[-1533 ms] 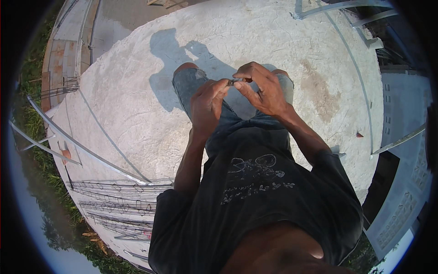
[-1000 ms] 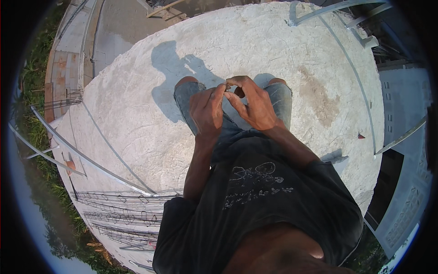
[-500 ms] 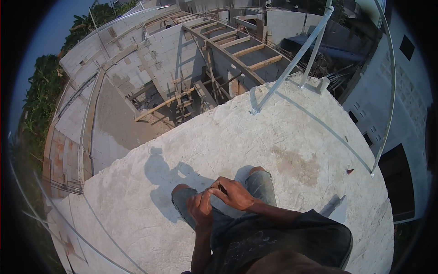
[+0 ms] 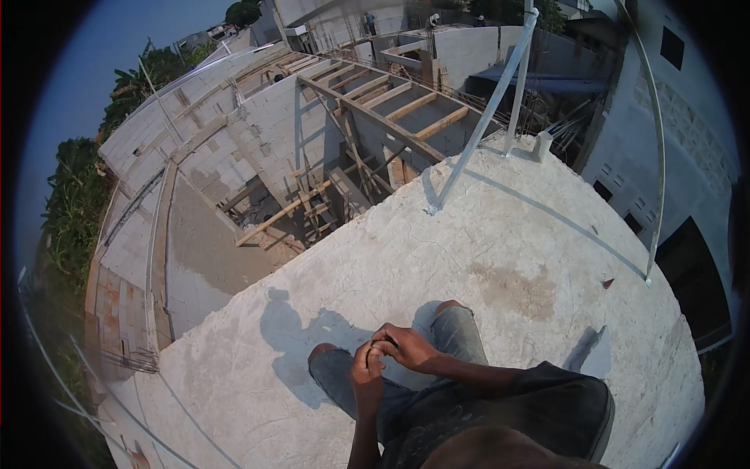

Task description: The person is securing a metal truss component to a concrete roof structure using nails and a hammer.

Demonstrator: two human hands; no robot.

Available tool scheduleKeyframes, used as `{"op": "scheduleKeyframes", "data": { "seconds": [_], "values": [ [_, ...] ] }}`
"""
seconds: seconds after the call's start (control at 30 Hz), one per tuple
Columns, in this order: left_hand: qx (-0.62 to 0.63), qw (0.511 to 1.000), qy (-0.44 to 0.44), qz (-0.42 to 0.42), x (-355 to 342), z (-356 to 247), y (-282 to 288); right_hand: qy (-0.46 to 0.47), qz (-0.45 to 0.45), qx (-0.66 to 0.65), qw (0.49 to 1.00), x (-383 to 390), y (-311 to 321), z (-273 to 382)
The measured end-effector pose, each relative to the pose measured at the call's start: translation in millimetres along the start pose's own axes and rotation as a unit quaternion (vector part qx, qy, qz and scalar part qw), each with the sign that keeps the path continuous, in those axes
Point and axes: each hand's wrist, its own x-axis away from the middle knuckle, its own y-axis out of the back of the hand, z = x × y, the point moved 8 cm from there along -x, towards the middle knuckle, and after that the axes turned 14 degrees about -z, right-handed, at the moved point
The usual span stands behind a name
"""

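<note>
My left hand [image 4: 367, 366] and my right hand [image 4: 408, 347] meet between my knees, their fingers curled and touching each other. Both are closed; anything pinched in them is too small or hidden to make out. I am seated on a rough, whitish concrete slab [image 4: 391, 270], wearing worn blue jeans [image 4: 461, 338] and a dark top [image 4: 484, 414]. My shadow [image 4: 291, 324] falls on the slab to the left of my knees.
The slab's far edge drops to a building site with block walls [image 4: 266, 102], timber beams [image 4: 391, 95] and wooden props [image 4: 316, 199]. A slanted metal post [image 4: 488, 113] and a thin curved pole [image 4: 655, 148] stand at the right. Nearby lie a grey block [image 4: 598, 353] and a small reddish piece [image 4: 608, 284].
The view has tilted slightly up, so more of the far site shows and my hands sit lower in the picture. My hands remain together, their fingers slightly shifted.
</note>
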Motion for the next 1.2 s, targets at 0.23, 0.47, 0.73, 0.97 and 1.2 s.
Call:
{"op": "scheduleKeyframes", "data": {
  "seconds": [0.23,0.47,0.73,0.97,1.2],
  "values": [
    [0.116,0.978,0.021,0.173,8,-3,-1,0.115,0.120,0.057,0.985,11,-2,12],
    [0.048,0.997,-0.028,0.058,7,-2,9,0.026,0.076,0.060,0.995,3,-3,19],
    [0.082,0.995,-0.049,0.025,14,-3,19,0.001,0.093,0.024,0.995,2,-1,29],
    [0.061,0.989,-0.123,-0.047,19,-25,22,0.085,0.097,0.141,0.982,4,2,45],
    [0.009,0.979,-0.175,-0.105,13,-19,22,0.097,0.050,0.127,0.986,8,-3,43]
  ]
}}
